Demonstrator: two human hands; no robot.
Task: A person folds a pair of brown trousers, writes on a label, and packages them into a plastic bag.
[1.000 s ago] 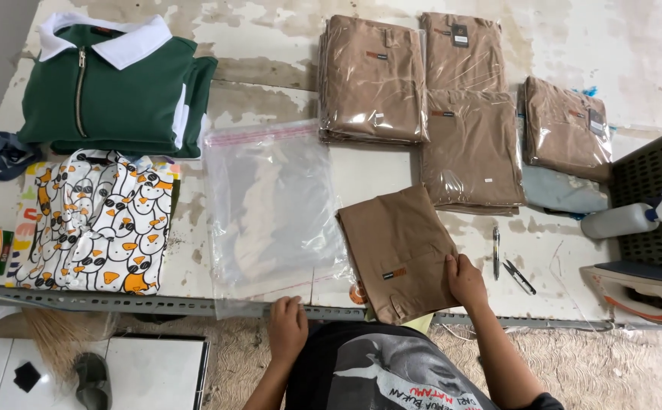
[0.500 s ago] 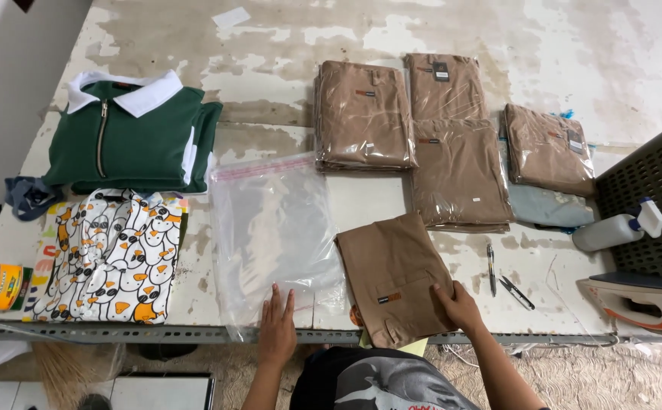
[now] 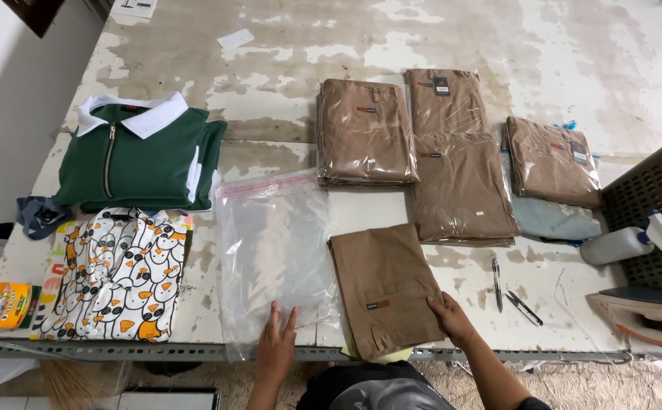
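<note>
A folded brown garment (image 3: 382, 285) lies unbagged at the table's near edge. My right hand (image 3: 450, 319) rests flat on its lower right corner. Left of it lies an empty clear plastic bag (image 3: 274, 250) with a pink seal strip at its far end. My left hand (image 3: 278, 342) presses flat on the bag's near end, fingers spread. Neither hand grips anything.
Bagged brown garments (image 3: 365, 130) (image 3: 460, 178) (image 3: 552, 161) lie stacked farther back. A green zip shirt (image 3: 142, 156) and a penguin-print garment (image 3: 118, 269) lie on the left. Two pens (image 3: 509, 296), a spray bottle (image 3: 623, 243), a clothes iron (image 3: 646, 315) and a dark basket (image 3: 661, 197) stand on the right.
Both hands have come up onto the table. My left hand moved from below the edge onto the bag's near end; my right hand stays on the brown garment.
</note>
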